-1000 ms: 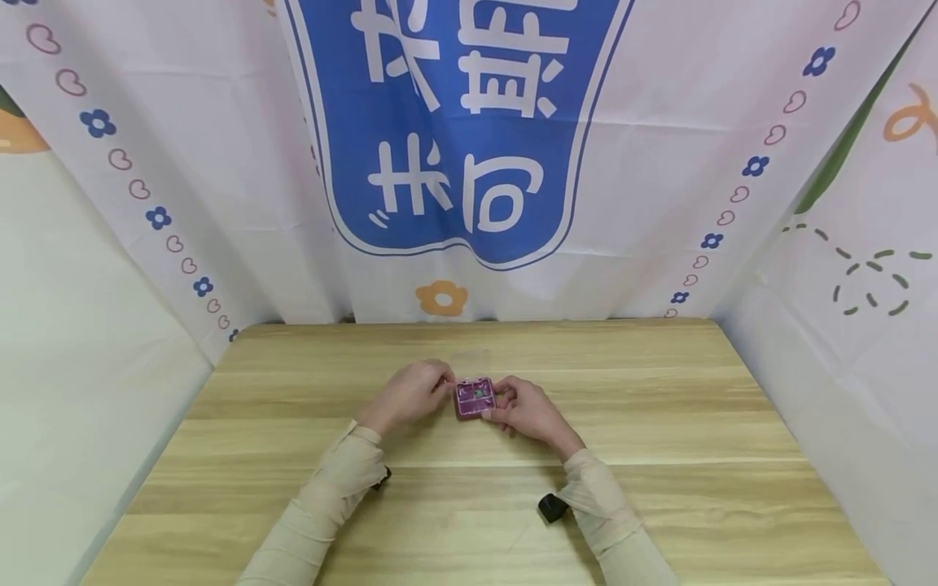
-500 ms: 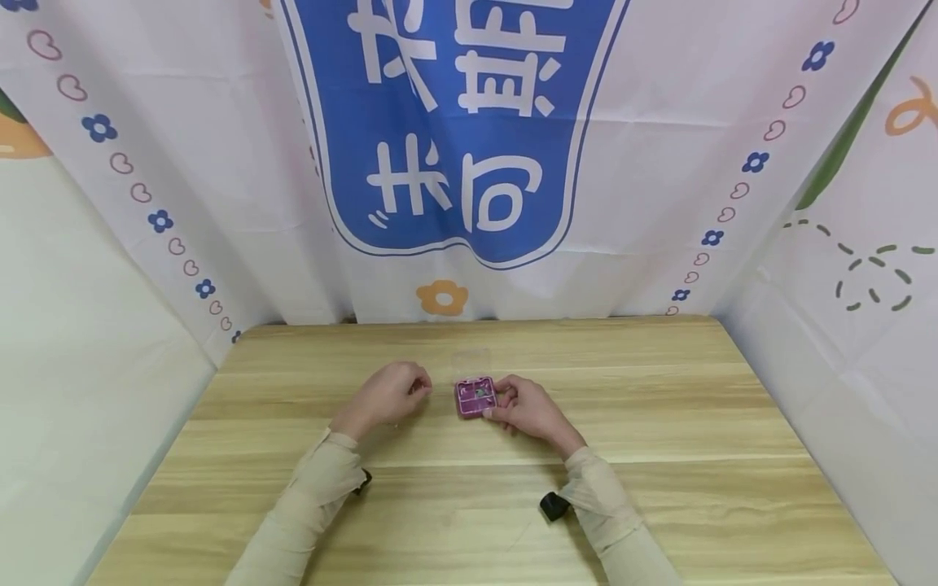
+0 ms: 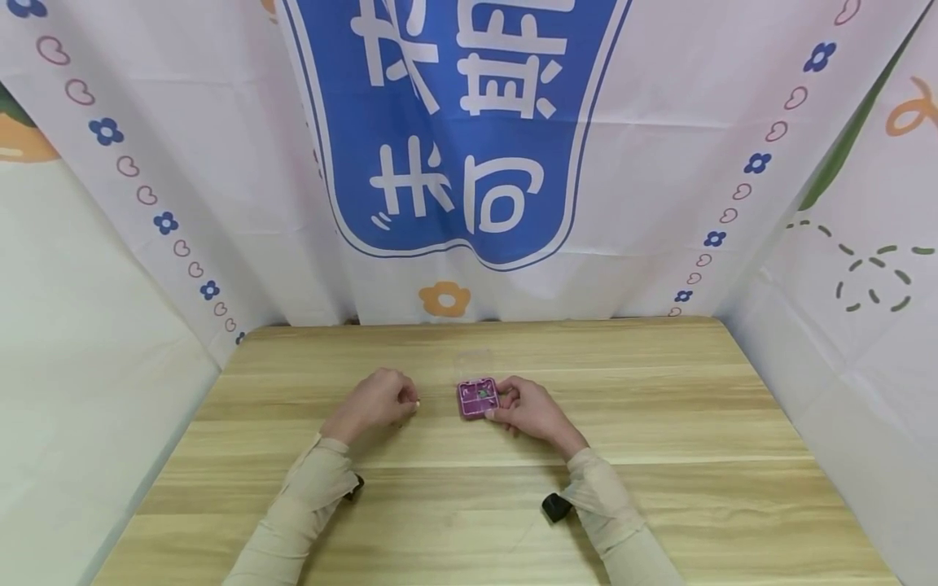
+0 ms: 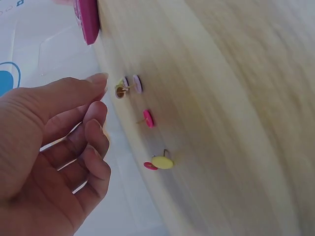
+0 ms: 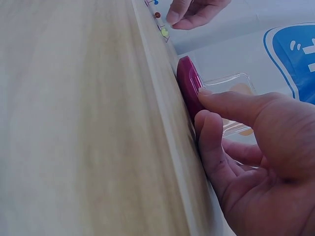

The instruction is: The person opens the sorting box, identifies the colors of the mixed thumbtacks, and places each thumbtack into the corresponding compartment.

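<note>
Head view: purple box (image 3: pixel 471 408) partly filled, thumbtacks (image 4: pixel 162 162) outside.
Right hand (image 3: pixel 531 411) grips it; left hand (image 3: pixel 376 399) curled, pinch unclear.

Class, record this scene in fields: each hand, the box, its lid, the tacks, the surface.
Left hand: fingers loosely curled, close to the tacks
Right hand: grips the right side of the purple box
Box: divided into compartments, small green item inside
Lid: clear, open
Tacks: pink, yellow and lilac among them
Surface: wood-grain table
</note>
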Tool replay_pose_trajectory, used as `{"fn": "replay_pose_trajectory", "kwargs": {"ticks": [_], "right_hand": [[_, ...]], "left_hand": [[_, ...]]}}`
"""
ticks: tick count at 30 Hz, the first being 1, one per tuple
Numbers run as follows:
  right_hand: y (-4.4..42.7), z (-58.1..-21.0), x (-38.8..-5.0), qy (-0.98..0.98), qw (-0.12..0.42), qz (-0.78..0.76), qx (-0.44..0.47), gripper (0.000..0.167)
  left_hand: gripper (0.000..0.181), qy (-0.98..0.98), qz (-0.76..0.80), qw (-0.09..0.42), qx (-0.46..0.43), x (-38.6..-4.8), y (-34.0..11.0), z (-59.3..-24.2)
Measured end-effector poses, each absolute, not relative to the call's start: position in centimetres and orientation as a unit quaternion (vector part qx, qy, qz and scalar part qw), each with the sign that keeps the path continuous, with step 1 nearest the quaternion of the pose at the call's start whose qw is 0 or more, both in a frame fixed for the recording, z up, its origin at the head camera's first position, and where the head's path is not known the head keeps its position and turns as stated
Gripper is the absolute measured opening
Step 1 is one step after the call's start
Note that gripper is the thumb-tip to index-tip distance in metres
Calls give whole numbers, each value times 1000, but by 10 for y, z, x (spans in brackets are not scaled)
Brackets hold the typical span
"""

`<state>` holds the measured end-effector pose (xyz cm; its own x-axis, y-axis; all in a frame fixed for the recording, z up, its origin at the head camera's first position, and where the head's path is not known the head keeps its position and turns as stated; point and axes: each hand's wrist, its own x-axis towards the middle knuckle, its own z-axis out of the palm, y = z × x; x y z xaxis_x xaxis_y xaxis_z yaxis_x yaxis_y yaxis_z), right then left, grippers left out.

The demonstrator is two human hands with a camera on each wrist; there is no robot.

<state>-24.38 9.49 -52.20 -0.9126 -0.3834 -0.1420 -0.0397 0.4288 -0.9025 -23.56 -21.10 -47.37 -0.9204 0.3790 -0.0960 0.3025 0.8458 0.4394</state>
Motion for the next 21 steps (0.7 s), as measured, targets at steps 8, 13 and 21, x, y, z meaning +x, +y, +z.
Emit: {"fn": "replay_pose_trajectory", "kwargs": {"ticks": [8, 13, 21], "right_hand": [[96, -522, -244, 826, 167, -521, -133, 53], [96, -523, -245, 827, 167, -521, -130, 54], [97, -523, -244, 826, 166, -523, -128, 53]], "left_hand": [[9, 957, 207, 84, 185, -234, -211, -476], [10, 959, 202, 79, 185, -235, -211, -479], [14, 962, 191, 78, 179, -238, -211, -483]]}}
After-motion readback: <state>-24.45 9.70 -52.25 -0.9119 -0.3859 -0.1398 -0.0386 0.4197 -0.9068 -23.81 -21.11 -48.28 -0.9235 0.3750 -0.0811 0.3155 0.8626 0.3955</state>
